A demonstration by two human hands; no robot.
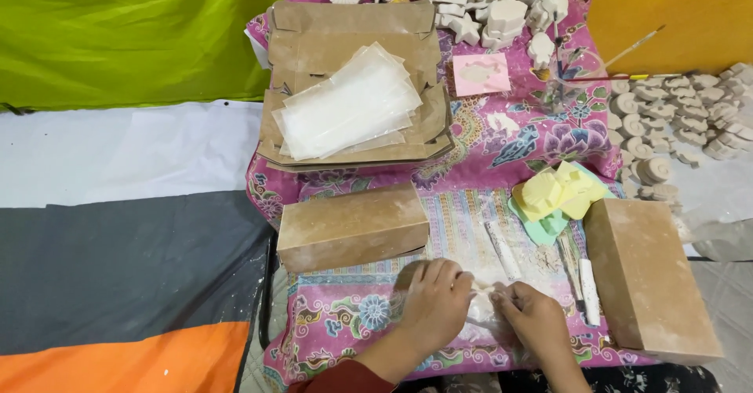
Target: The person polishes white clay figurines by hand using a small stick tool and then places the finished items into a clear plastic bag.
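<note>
Fingers [463,282] of both hands are pinching a small white figure [480,287] inside a clear bag [480,313]; many figures [667,118] beyond them are waiting unbagged, bags [345,103] stacked ahead.

The scene was evenly and fairly brightly lit from overhead, with soft, diffuse light and no hard shadows. A faint shadow lay under the left hand [434,303] and right hand [533,320], and a darker one along the near side of the brown box [351,227]. The clear plastic sheets [349,103] gave a mild sheen, without harsh glare. Colours looked saturated. Focus was slightly soft throughout, softer around the fingers. Lines bowed gently toward the edges, a wide-angle distortion.
</note>
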